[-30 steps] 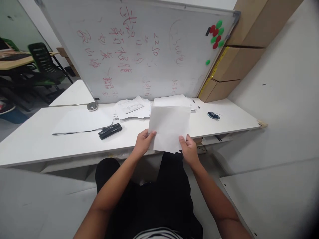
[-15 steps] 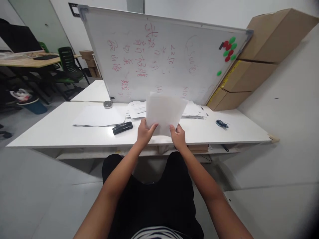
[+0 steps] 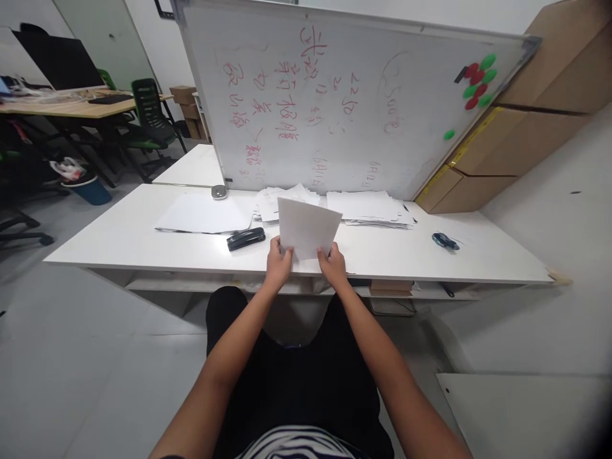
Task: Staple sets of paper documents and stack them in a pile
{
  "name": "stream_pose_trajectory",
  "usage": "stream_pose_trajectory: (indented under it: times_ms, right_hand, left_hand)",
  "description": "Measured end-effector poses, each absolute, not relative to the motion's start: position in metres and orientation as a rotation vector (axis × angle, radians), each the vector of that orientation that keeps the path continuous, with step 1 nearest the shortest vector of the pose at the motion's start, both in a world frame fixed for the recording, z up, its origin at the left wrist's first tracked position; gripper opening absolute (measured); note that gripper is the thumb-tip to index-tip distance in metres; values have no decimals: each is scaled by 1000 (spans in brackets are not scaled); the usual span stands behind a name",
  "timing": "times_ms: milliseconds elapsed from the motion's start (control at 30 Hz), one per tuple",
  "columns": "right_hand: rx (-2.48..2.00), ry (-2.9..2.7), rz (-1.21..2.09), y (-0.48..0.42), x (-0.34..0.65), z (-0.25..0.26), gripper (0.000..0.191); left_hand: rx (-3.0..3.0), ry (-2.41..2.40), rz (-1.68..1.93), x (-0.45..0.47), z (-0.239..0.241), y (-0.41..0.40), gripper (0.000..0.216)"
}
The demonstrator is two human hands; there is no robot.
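Both hands hold white paper (image 3: 308,226) upright just above the front edge of the white desk (image 3: 115,236). My left hand (image 3: 278,264) is closed on its lower left corner, the thumb on the near face. At the lower right corner my right hand (image 3: 333,264) grips it the same way. Whether it is one sheet or a few, I cannot tell. Left of the hands lies a black stapler (image 3: 245,239). Behind the held paper are two stacks of paper, one on the left (image 3: 270,203) and one on the right (image 3: 366,207).
A whiteboard (image 3: 296,102) with red writing and magnets leans behind the desk. Cardboard boxes (image 3: 521,140) are stacked at the right. Farther left on the desk lie white sheets (image 3: 203,213) and a small grey device (image 3: 218,192). A dark blue object (image 3: 445,241) lies at right.
The held paper has come down lower and looks shorter, with its top edge tilted differently. Both hands stay closed on it, nearer each other. The view has shifted slightly.
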State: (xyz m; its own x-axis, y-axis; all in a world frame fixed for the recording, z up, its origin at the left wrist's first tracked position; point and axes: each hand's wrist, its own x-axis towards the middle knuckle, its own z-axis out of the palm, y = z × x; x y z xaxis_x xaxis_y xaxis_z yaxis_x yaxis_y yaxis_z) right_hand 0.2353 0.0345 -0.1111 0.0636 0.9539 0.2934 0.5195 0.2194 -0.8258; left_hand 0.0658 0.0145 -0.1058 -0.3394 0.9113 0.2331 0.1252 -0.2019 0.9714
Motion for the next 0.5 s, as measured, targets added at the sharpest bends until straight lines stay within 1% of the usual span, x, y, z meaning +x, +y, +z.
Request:
stream_pose_trajectory:
  times_ms: [67, 133, 200, 267, 367, 433, 500]
  right_hand:
    - [-1345, -1472, 682, 32, 235, -110, 30]
    - [-1233, -1239, 764, 19, 232, -109, 39]
    - [-1138, -973, 830, -5, 225, -106, 47]
    - [-1054, -823, 932, -34, 217, -102, 52]
    - [-990, -820, 1090, -67, 212, -101, 50]
    - [-1081, -849, 1063, -72, 221, -105, 47]
    - [-1223, -879, 997, -68, 241, -114, 44]
  left_hand:
    - [1096, 1330, 1665, 73, -101, 3, 41]
    - [863, 1190, 1682, 82, -94, -14, 47]
    - [659, 1053, 1647, 91, -89, -33, 54]
    - [547, 962, 1624, 101, -88, -49, 59]
    - [520, 927, 1596, 115, -94, -64, 60]
    - [611, 966, 1506, 118, -97, -67, 62]
    - [787, 1107, 1423, 110, -95, -66, 66]
